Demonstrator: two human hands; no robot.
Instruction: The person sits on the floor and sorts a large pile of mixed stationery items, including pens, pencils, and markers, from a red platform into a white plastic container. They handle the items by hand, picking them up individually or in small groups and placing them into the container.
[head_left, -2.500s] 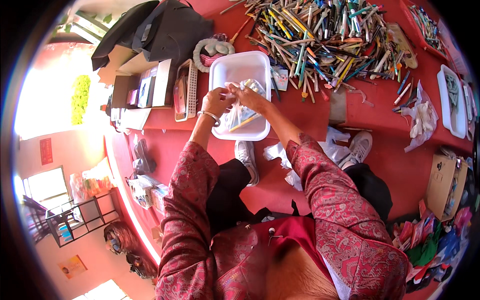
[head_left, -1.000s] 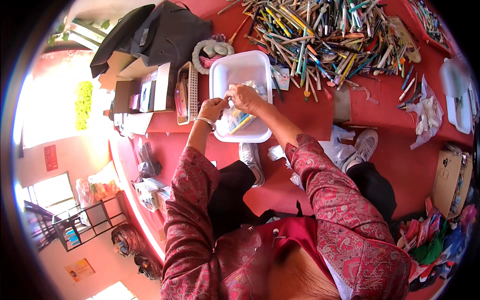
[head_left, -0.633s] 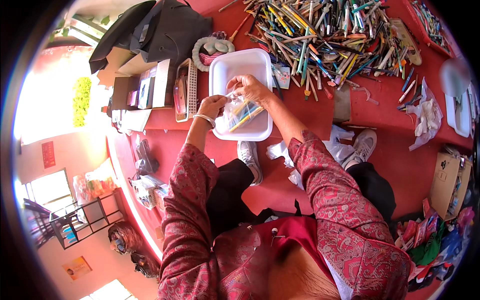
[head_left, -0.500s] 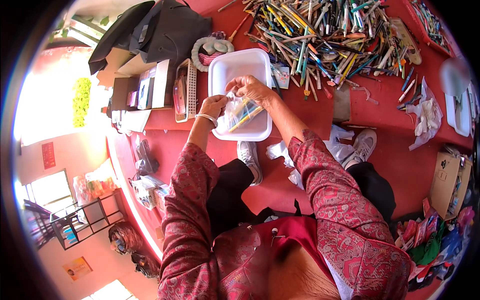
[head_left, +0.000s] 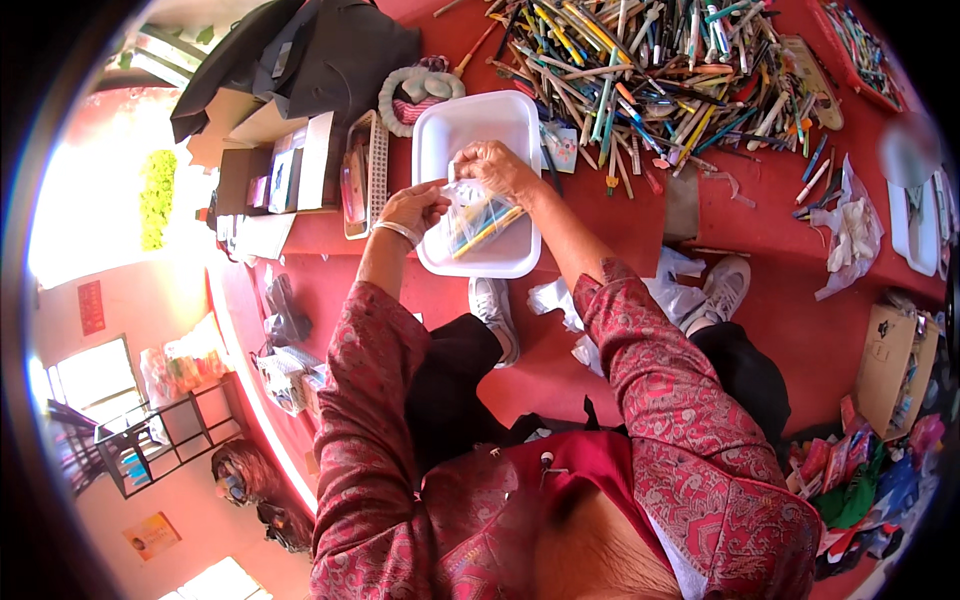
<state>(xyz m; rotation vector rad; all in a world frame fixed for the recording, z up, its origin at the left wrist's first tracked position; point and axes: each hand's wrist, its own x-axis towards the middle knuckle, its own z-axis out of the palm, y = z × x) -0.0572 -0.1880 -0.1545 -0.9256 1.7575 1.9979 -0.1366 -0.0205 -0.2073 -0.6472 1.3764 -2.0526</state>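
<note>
A clear plastic bag with several pens and pencils inside hangs over a white plastic basin. My left hand, with a pale bangle at its wrist, pinches the bag's left upper edge. My right hand has its fingers closed on the bag's top, near the basin's middle. The bag's mouth looks bunched between both hands, and my fingers partly hide it.
A large heap of pens, pencils and brushes spreads across the red surface at the far right. Left of the basin stand a narrow woven basket and an open cardboard box. Crumpled plastic bags lie between my shoes.
My left hand has moved slightly left, away from my right hand, and the bag's top is drawn out between them. The pens inside have settled a little differently.
</note>
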